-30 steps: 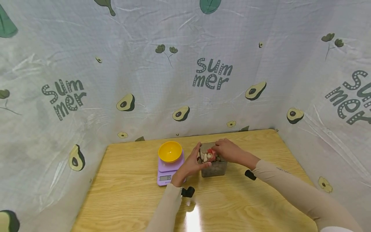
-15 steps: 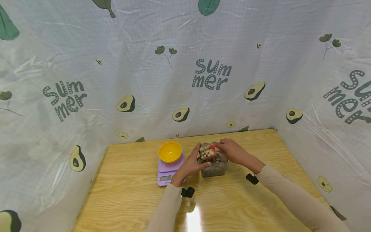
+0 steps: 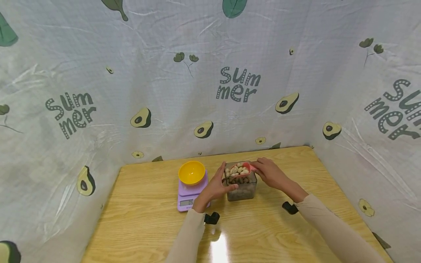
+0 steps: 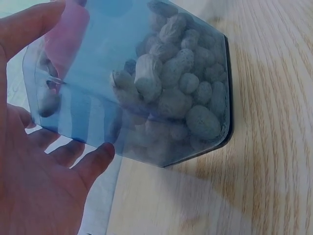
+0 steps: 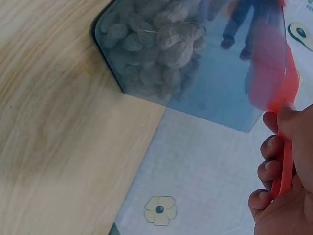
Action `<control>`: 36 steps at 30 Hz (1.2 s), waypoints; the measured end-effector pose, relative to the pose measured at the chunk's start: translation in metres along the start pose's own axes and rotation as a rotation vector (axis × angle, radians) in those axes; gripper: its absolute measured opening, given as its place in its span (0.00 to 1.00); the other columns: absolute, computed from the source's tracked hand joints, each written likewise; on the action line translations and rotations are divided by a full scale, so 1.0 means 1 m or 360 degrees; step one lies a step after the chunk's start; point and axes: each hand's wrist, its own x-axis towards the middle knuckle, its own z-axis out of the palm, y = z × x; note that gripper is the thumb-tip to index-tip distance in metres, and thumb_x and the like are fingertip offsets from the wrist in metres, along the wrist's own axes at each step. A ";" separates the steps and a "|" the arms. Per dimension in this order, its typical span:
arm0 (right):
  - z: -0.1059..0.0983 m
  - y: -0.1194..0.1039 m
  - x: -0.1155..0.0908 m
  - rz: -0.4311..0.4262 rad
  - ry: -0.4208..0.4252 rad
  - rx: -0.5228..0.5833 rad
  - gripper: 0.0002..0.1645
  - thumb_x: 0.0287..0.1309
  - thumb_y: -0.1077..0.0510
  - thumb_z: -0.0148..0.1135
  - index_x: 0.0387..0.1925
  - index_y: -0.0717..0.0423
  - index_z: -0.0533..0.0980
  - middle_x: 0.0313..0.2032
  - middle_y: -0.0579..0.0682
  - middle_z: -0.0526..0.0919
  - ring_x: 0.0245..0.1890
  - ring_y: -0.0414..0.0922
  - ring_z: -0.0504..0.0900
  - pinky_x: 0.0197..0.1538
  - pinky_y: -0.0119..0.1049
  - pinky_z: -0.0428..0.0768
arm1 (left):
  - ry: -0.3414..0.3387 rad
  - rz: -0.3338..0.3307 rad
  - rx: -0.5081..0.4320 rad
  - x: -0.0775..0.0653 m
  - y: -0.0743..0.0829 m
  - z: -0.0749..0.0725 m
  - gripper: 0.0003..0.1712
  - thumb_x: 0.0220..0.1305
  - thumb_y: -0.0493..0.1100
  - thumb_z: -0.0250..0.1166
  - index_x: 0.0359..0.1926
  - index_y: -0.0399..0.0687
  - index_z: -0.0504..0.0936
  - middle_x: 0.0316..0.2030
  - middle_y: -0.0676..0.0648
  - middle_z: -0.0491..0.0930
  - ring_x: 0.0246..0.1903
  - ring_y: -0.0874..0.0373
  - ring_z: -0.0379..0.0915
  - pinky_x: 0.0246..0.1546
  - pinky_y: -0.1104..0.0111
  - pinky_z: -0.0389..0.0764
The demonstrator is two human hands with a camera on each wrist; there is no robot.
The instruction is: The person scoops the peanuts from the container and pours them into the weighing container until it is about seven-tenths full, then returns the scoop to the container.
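Observation:
A clear plastic container (image 3: 241, 193) of unshelled peanuts (image 4: 173, 100) stands on the table. My left hand (image 3: 215, 187) holds its left side, thumb at the front wall and fingers around the corner, fingertips against the plastic in the left wrist view. My right hand (image 3: 271, 174) grips the handle of a red scoop (image 5: 285, 169), fingers curled around it. Heaped with peanuts, the scoop is level with the container's rim, above the peanuts left inside. In the right wrist view part of the scoop shows through the clear wall.
Left of the container, a yellow bowl (image 3: 192, 173) sits on a purple kitchen scale (image 3: 194, 189) with a lit display. My left forearm passes close to the scale's right edge. Behind the wooden table (image 3: 141, 215) hangs a printed white sheet (image 3: 164, 91).
The red scoop has come up out of the peanuts, filled, and turned level near the rim. My right hand has shifted slightly right. The left hand keeps its hold on the container.

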 end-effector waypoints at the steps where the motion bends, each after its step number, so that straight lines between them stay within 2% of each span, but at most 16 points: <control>1: -0.001 0.000 -0.001 -0.0005 0.0014 0.0003 0.16 0.66 0.59 0.59 0.54 0.58 0.79 0.33 0.49 0.77 0.32 0.44 0.72 0.37 0.41 0.72 | 0.0003 0.0006 -0.0003 0.000 0.000 0.000 0.65 0.55 0.68 0.67 0.79 0.61 0.32 0.79 0.45 0.37 0.75 0.41 0.48 0.71 0.46 0.61; 5: -0.005 0.000 0.000 -0.0047 0.0063 -0.0033 0.15 0.66 0.60 0.60 0.53 0.58 0.79 0.34 0.49 0.77 0.33 0.45 0.72 0.37 0.41 0.71 | 0.0032 0.0017 0.0008 -0.001 0.001 -0.001 0.67 0.54 0.70 0.67 0.79 0.60 0.31 0.79 0.45 0.34 0.75 0.39 0.49 0.71 0.45 0.59; 9: -0.011 -0.003 0.005 -0.0098 0.0118 -0.0075 0.14 0.65 0.60 0.60 0.51 0.59 0.79 0.35 0.51 0.78 0.34 0.47 0.74 0.39 0.44 0.74 | 0.0135 0.0053 0.0047 -0.005 0.008 -0.009 0.66 0.55 0.70 0.66 0.79 0.57 0.32 0.79 0.46 0.35 0.76 0.39 0.45 0.72 0.43 0.57; 11: -0.015 -0.004 0.009 -0.0112 0.0148 -0.0076 0.14 0.65 0.60 0.60 0.50 0.60 0.79 0.34 0.52 0.79 0.34 0.48 0.75 0.39 0.45 0.74 | 0.0199 0.0061 0.0065 -0.008 0.012 -0.016 0.65 0.56 0.67 0.66 0.79 0.58 0.33 0.79 0.46 0.36 0.77 0.41 0.42 0.72 0.42 0.55; 15: -0.021 -0.009 0.016 -0.0117 0.0174 -0.0057 0.13 0.66 0.60 0.58 0.49 0.60 0.79 0.33 0.52 0.79 0.32 0.49 0.75 0.38 0.45 0.74 | 0.0309 0.0057 0.0064 -0.018 0.018 -0.032 0.61 0.58 0.61 0.68 0.79 0.63 0.36 0.79 0.47 0.40 0.77 0.41 0.43 0.72 0.41 0.54; 19: -0.025 -0.015 0.024 -0.0100 0.0165 -0.0055 0.14 0.67 0.59 0.58 0.51 0.61 0.79 0.37 0.53 0.81 0.37 0.51 0.77 0.41 0.46 0.76 | 0.0391 0.0129 0.0058 -0.029 0.018 -0.049 0.59 0.59 0.56 0.68 0.79 0.60 0.39 0.79 0.46 0.41 0.77 0.40 0.43 0.72 0.40 0.54; 22: -0.026 -0.021 0.030 -0.0084 0.0150 -0.0029 0.15 0.67 0.58 0.58 0.52 0.61 0.78 0.37 0.54 0.81 0.38 0.51 0.78 0.42 0.47 0.77 | 0.0446 0.0166 0.0079 -0.037 0.013 -0.060 0.58 0.59 0.58 0.68 0.79 0.59 0.40 0.79 0.45 0.41 0.77 0.40 0.42 0.72 0.41 0.53; 25: -0.025 -0.028 0.037 -0.0068 0.0133 0.0009 0.16 0.68 0.58 0.56 0.52 0.61 0.78 0.36 0.53 0.81 0.37 0.51 0.78 0.42 0.47 0.77 | 0.0518 0.0140 0.0110 -0.044 0.006 -0.070 0.57 0.59 0.57 0.68 0.79 0.62 0.40 0.79 0.47 0.42 0.77 0.41 0.43 0.72 0.41 0.53; 29: -0.023 -0.038 0.046 -0.0044 0.0108 0.0045 0.16 0.69 0.58 0.56 0.52 0.61 0.78 0.37 0.53 0.81 0.38 0.51 0.78 0.43 0.47 0.77 | 0.0607 0.0064 0.0143 -0.052 -0.007 -0.080 0.57 0.59 0.55 0.68 0.79 0.62 0.41 0.79 0.47 0.44 0.76 0.39 0.47 0.71 0.39 0.54; 31: -0.021 -0.043 0.051 -0.0031 0.0099 0.0063 0.16 0.69 0.57 0.56 0.52 0.61 0.78 0.37 0.53 0.81 0.39 0.51 0.78 0.44 0.47 0.77 | 0.0632 0.0039 0.0146 -0.056 -0.013 -0.085 0.57 0.59 0.56 0.68 0.79 0.59 0.42 0.79 0.45 0.44 0.75 0.37 0.47 0.71 0.38 0.53; 36: -0.012 -0.054 0.063 -0.0014 0.0070 0.0092 0.17 0.70 0.56 0.54 0.52 0.61 0.78 0.38 0.53 0.81 0.40 0.51 0.79 0.45 0.46 0.78 | 0.0624 -0.0066 0.0145 -0.063 -0.030 -0.091 0.59 0.58 0.58 0.68 0.79 0.52 0.41 0.78 0.39 0.43 0.75 0.34 0.46 0.71 0.38 0.52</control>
